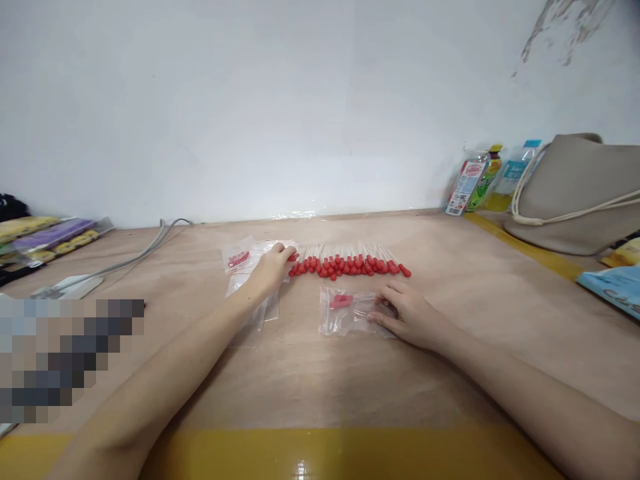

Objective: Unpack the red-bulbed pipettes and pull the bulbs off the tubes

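A row of several thin clear droppers with red bulbs (350, 265) lies across the middle of the tan table (450, 293). My left hand (273, 270) reaches to the row's left end, fingers curled and pinching the leftmost red-bulbed dropper. Under that hand lies a stack of small clear plastic bags (240, 263) with a red mark. My right hand (413, 317) rests flat, fingers spread, on the right edge of one clear plastic bag (345, 312) that has a red piece inside, just in front of the row.
A beige bag (575, 193) with cord handles and several drink bottles (483, 177) stand at the back right. A blue packet (613, 290) lies at the right edge. Grey cable (135, 257) and coloured packets (45, 237) sit at the left. Yellow tape edges the table front.
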The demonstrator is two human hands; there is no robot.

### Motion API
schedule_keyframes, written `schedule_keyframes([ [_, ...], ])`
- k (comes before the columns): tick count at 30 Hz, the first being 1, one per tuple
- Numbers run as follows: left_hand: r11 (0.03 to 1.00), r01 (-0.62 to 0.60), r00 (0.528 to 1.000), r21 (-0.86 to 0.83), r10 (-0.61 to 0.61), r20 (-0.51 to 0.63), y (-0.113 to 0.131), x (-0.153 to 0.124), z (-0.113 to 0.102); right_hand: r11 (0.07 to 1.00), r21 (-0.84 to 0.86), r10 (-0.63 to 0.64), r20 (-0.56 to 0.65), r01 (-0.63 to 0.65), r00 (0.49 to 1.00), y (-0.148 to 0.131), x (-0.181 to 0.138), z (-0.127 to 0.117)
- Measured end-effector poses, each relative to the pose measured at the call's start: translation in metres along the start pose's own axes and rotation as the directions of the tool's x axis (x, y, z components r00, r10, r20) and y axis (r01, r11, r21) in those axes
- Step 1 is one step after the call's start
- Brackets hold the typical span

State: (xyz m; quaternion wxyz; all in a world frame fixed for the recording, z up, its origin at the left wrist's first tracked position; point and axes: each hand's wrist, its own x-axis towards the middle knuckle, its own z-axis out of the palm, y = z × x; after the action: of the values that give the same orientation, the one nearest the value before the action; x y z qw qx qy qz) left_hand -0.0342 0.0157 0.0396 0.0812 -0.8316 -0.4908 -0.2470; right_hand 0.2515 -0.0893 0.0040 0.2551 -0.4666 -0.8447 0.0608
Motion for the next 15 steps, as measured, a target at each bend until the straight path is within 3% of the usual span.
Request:
schedule_keyframes([
  [4, 0.996, 0.052, 0.996, -0.071, -0.046, 0.075, -0.001, -0.008, -0.018, 1.000, -0.002, 0.005, 0.002, -0.005, 1.000, -0.001, 0.001, -0.001],
  [8, 0.991, -0.007, 1.000, -0.130, 0.006, -0.011, 0.009, -0.027, -0.027, 1.000, 0.000, 0.005, 0.001, -0.005, 1.000, -0.003, 0.001, -0.001],
  [10, 0.975, -0.011, 1.000, -0.220, 0.011, 0.000, 0.020, -0.039, -0.024, 1.000, 0.003, 0.013, 0.002, -0.013, 1.000, -0.003, 0.001, -0.002],
  [15, 0.881, 0.069, 0.985, -0.468, 0.013, 0.170, 0.051, -0.059, -0.006, 0.998, 0.039, 0.046, -0.006, -0.045, 0.999, -0.003, 0.000, -0.002],
])
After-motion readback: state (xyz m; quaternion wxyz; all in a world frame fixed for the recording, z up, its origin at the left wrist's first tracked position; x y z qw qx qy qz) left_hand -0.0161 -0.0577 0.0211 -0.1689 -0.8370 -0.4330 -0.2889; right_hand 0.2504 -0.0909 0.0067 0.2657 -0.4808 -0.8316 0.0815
